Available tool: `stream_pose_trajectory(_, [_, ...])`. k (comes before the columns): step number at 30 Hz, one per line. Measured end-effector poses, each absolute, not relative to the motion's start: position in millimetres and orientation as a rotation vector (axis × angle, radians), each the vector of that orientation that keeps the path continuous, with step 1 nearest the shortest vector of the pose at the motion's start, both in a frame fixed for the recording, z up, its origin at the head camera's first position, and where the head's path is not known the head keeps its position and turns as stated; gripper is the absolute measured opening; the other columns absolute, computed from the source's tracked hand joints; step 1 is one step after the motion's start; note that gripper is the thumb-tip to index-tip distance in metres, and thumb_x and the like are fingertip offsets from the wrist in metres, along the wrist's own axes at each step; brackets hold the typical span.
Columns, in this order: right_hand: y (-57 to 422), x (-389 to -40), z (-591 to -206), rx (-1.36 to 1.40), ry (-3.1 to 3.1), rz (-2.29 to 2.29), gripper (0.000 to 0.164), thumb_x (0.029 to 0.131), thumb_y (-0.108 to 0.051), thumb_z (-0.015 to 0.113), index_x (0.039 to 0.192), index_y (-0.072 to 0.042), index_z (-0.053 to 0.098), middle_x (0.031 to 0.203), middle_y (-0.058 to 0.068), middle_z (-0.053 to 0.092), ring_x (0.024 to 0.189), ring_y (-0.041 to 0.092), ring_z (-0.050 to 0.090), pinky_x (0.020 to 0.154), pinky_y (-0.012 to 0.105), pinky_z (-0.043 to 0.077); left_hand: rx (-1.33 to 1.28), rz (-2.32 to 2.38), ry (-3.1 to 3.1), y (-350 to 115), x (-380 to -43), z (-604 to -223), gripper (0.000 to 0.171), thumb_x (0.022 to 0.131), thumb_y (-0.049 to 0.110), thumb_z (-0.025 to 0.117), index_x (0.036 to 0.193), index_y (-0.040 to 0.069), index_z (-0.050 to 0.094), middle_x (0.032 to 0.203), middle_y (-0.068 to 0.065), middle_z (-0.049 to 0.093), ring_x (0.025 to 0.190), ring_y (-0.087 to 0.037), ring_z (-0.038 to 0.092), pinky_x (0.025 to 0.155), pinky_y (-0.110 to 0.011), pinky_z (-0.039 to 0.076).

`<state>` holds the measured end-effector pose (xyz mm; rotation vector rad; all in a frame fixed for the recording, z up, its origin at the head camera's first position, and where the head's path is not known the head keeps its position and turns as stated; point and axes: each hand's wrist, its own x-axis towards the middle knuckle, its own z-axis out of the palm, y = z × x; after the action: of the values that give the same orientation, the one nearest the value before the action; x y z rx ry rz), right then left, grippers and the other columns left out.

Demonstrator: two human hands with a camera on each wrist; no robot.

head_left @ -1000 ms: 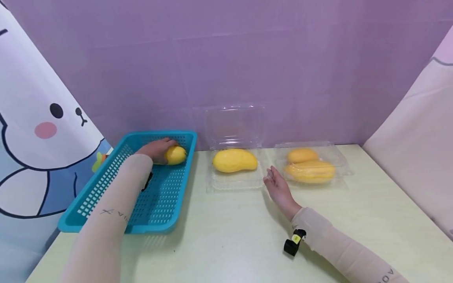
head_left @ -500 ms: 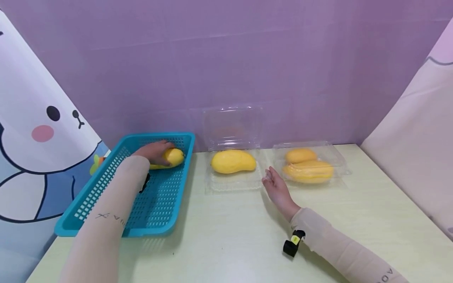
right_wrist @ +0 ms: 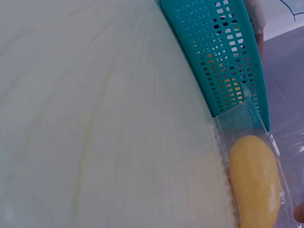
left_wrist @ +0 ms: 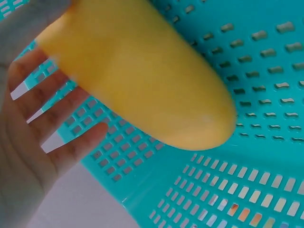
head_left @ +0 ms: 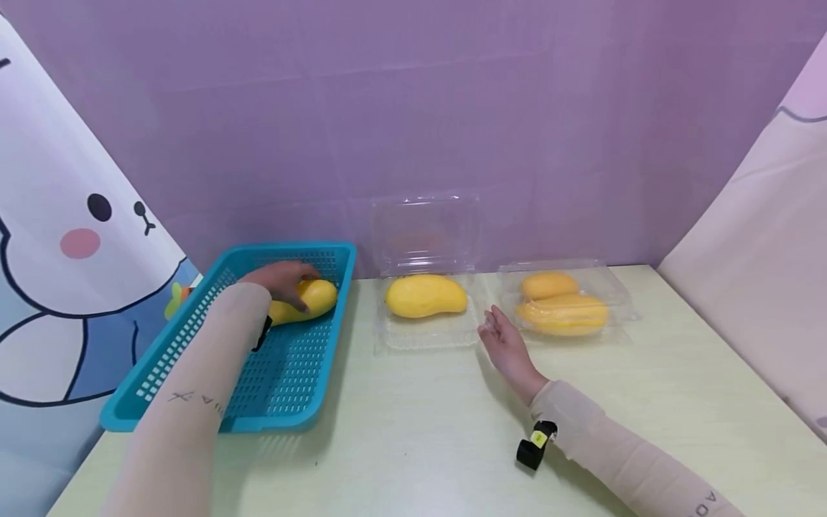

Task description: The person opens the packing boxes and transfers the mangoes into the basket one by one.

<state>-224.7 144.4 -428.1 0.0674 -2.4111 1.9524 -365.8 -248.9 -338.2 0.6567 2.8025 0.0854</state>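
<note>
In the head view, my left hand reaches into the blue-green basket and holds a yellow mango. The left wrist view shows that mango between my thumb and fingers; the little finger stands apart from it, and some fingertips are hidden behind the fruit. My right hand is beside the right edge of an open clear plastic clamshell box, fingers loosely bent; whether they touch the box is unclear. One mango lies in this box, its lid upright behind.
The perforated basket stands at the table's left. To the right is another clear box with two mangoes under clear plastic. A purple cloth backdrop borders the table behind.
The mango in the basket has shifted slightly nearer, and more of it shows under my left hand. My thumb has moved across its near side. The right hand stays nearly still.
</note>
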Motion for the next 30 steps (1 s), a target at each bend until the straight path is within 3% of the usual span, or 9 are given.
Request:
stream_pose_trajectory(18, [147.3,-227.9,-430.5,0.094,-2.404,1.974,0.062,0.100,-0.011,0.041,0.148,0.007,0.005,0.152,0.025,0.016,0.140,0.037,0.018,0.113,0.042,0.021,0.657,-0.003,2.748,-234.6,-361.2,-316.0,0.068,0.080,0.028,0.076,0.137,0.006,0.045,0.131,-0.018,0.051,0.119,-0.036,0.048,0.093,-0.052,0.044])
stream_pose_trajectory(30, [145.3,-230.8,-430.2,0.099,-2.402,1.995,0.062,0.101,-0.012,0.041,0.148,0.007,0.005,0.153,0.025,0.015,0.140,0.037,0.018,0.113,0.042,0.021,0.628,0.081,2.727,-209.0,-356.9,-283.2,0.069,0.087,0.017,0.068,0.144,0.003,0.033,0.145,-0.022,0.036,0.130,-0.041,0.036,0.100,-0.056,0.038])
